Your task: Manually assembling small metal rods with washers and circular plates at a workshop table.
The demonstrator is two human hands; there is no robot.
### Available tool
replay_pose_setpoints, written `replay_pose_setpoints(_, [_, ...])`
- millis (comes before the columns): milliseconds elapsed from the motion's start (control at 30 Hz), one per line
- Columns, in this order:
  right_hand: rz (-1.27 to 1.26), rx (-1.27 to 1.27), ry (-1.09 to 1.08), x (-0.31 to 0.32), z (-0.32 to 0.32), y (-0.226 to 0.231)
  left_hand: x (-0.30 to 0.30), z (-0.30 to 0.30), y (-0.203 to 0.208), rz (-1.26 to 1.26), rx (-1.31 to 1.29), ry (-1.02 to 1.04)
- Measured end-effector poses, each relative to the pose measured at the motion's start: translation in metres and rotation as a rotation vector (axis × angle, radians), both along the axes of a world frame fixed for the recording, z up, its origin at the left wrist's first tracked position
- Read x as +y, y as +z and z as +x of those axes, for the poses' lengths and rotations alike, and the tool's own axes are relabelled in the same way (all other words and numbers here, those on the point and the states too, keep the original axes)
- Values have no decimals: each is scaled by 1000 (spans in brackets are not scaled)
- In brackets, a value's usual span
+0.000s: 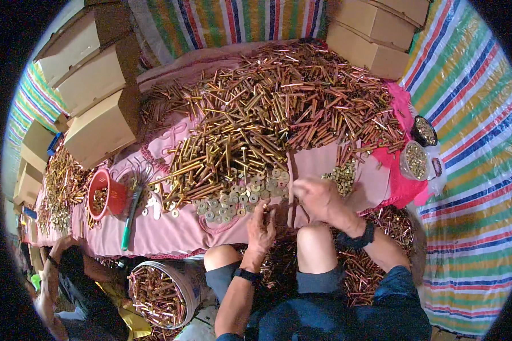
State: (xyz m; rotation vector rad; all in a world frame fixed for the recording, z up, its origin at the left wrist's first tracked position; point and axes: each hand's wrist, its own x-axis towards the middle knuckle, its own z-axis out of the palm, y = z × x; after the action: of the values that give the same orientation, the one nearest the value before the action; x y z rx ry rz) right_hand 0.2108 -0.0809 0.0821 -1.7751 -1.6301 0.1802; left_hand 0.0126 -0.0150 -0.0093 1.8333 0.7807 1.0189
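My left hand [260, 230] is at the front edge of a pink cloth [165, 241], above my knees. Its fingers are pinched together, and what sits between them is too small to name. To its right, my right hand [322, 200] hangs over the cloth with curled fingers, blurred by motion; whether it holds anything is unclear. Flat round washers [227, 204] lie spread just beyond my left hand. Beside my right hand is a small pile of brass-coloured nuts [342, 177]. Behind both hands rises a large heap of long golden and coppery bolts [250, 122].
A red plastic basket [115, 196] and a green-handled rake-like tool [128, 221] lie to the left. A bucket of bolts [159, 295] stands on the floor. Small tubs [413, 161] sit at right. Cardboard boxes [99, 128] are stacked behind. Another person's arm [50, 273] is at lower left.
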Motion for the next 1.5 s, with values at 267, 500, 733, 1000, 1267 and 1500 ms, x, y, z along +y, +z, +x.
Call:
replay_pose_setpoints(267, [-290, -76, -353, -17, 92, -18, -4, 4, 12, -8, 4, 37])
replay_pose_setpoints(500, [-114, -353, -231, -9, 93, -63, -3, 5, 12, -42, 26, 32])
replay_pose_setpoints(733, [-272, 446, -130, 4, 41, -19, 0, 6, 3, 97, 9, 40])
replay_pose_setpoints(1000, [-250, 545, 173, 22, -27, 7, 3, 0, -4, 69, -30, -47])
replay_pose_setpoints(1267, [73, -15, 364, 26, -45, 5, -1, -5, -6, 69, -67, -25])
replay_pose_setpoints(1500, [-117, 300, 228, 23, -47, 0, 3, -4, 0, 118, 14, -36])
